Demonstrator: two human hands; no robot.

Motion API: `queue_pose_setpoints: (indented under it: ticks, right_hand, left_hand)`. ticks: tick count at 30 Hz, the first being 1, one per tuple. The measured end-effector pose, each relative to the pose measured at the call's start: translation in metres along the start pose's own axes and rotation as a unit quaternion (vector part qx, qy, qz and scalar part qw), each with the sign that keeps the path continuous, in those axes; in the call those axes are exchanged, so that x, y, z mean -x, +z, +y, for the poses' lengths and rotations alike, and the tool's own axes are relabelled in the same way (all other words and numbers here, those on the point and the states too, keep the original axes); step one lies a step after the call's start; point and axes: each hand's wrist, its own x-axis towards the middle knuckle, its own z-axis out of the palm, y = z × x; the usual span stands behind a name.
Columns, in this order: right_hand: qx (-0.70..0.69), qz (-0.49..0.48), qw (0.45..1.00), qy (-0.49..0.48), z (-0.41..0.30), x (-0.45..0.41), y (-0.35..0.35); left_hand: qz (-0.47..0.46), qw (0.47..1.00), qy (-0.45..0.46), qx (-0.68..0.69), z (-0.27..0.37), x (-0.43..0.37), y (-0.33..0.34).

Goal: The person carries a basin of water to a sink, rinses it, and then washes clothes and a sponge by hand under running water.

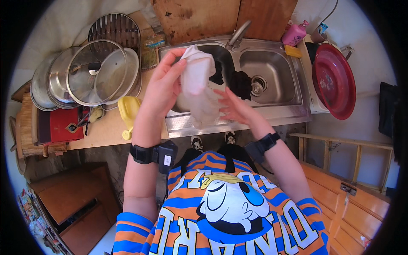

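My left hand point(167, 75) pinches a white cloth point(197, 71) and holds it up over the left basin point(178, 102) of a steel double sink. The cloth's lower part looks thin and greyish, and blurs as it hangs towards the front rim. Beside that hanging end, my right hand point(237, 106) has its fingers spread and nothing in its grasp; whether the fingertips brush the cloth I cannot tell. Dark cloth point(241, 84) is draped over the divider, next to the right basin point(271, 70). More black material point(220, 71) shows in the left basin, partly behind the white cloth.
A faucet point(237, 35) rises behind the divider. On the right are a pink pump bottle point(295, 33), a yellow block point(293, 51) and a red basin point(334, 81). Left of the sink stand a yellow plastic bottle point(129, 110), pot lids point(95, 73) and a red item point(67, 122).
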Motion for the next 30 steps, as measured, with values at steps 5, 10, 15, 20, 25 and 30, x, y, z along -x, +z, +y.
queue_pose_setpoints:
  ticks: [5, 10, 15, 20, 25, 30]
  right_hand:
    - [-0.332, -0.184, 0.925, -0.020, -0.005, -0.020, 0.030]
    - [-0.310, -0.085, 0.939, -0.121, -0.027, -0.016, 0.023]
    - [-0.299, -0.108, 0.939, -0.130, -0.032, -0.018, 0.014]
    - [-0.221, -0.074, 0.959, -0.161, -0.034, -0.011, 0.025]
    - [-0.167, -0.118, 0.959, -0.197, -0.041, -0.001, 0.044]
    - [-0.118, -0.022, 0.965, -0.233, -0.036, -0.004, 0.030]
  left_hand:
    - [0.005, 0.996, -0.047, 0.071, -0.024, 0.012, -0.008]
    - [0.192, 0.980, -0.054, 0.015, -0.054, 0.037, -0.046]
    - [0.267, 0.957, -0.080, -0.082, -0.094, 0.046, -0.085]
    - [0.190, 0.959, -0.209, 0.007, -0.084, 0.044, -0.043]
    - [0.083, 0.965, -0.158, 0.190, -0.090, 0.033, -0.032]
    - [0.135, 0.981, -0.058, 0.130, -0.098, 0.029, -0.032]
